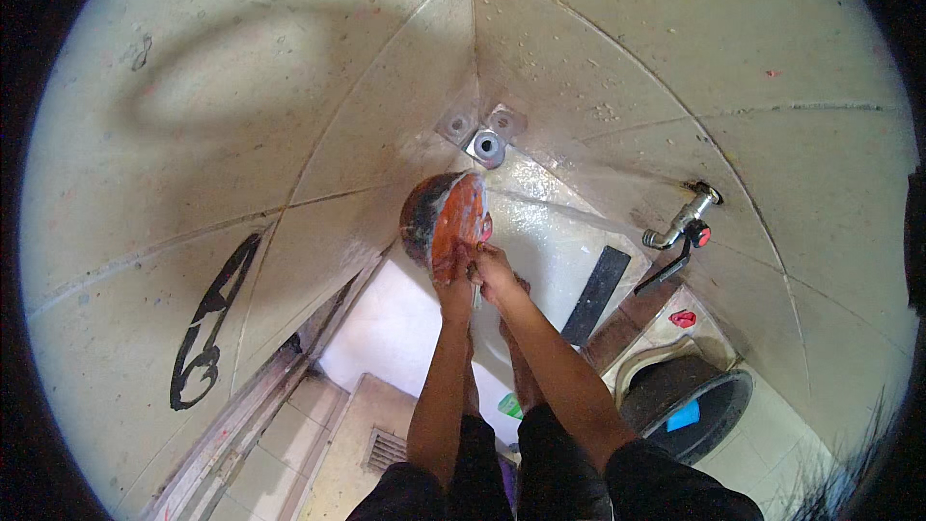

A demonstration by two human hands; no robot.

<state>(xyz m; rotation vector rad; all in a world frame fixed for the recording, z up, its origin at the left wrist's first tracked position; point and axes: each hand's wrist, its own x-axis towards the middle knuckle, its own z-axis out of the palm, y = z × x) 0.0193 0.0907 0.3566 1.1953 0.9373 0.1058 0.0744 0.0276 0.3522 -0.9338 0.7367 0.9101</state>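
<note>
A round pan, orange-brown on one face and blackened on the other, is held tilted on its side with pale suds or water along its rim. My left hand grips its near edge. Close against it, my right hand is closed at the same end of the pan; its fingertips are partly hidden. A small pink thing shows at the pan's right side; its kind is unclear. From the metal tap on the right wall, a stream of water runs left toward the pan.
Below lies a wet white surface with a black flat bar. A drain fitting sits in the far corner. To the right stand a dark tub with a blue item and a red piece on a ledge.
</note>
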